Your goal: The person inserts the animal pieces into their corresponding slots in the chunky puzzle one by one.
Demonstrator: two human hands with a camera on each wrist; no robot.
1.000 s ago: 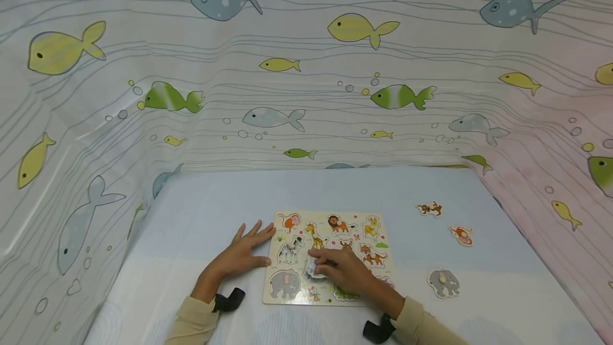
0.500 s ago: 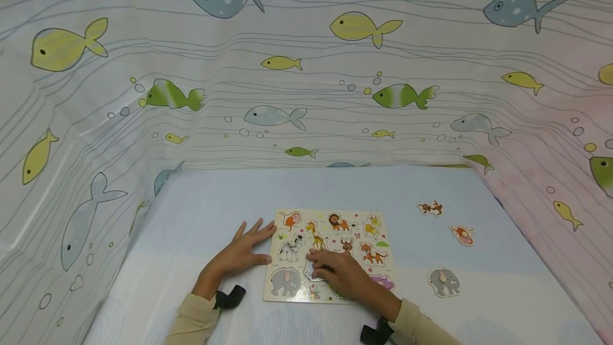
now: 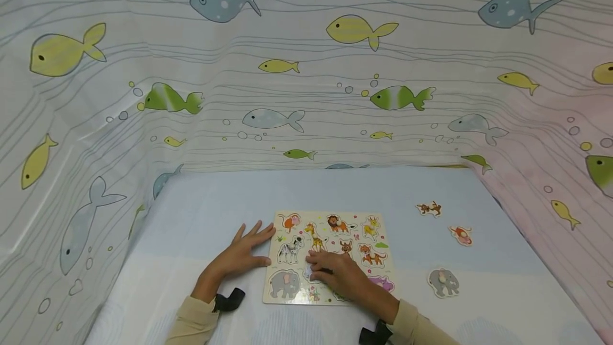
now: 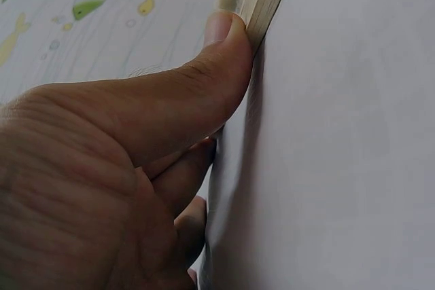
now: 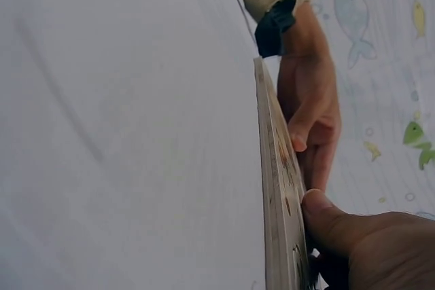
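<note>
A wooden animal puzzle board lies flat on the table, with zebra, giraffe, lion and other animal pictures. My left hand is spread at its left side, thumb and fingertips at the edge. The left wrist view has the thumb against the board's corner edge. Over the lower middle of the board, my right hand pinches a pale grey-blue puzzle piece low at its slot. Fingers cover most of that piece, so its animal is hidden. In the right wrist view, the right thumb meets the board's face.
Three loose pieces lie right of the board: a brown monkey-like piece, an orange-red animal piece and a grey elephant. A fish-printed curtain rises behind the table and along both sides.
My right hand has sunk slightly and settled over the pale piece, covering more of it. The left hand and the loose pieces stay where they were.
</note>
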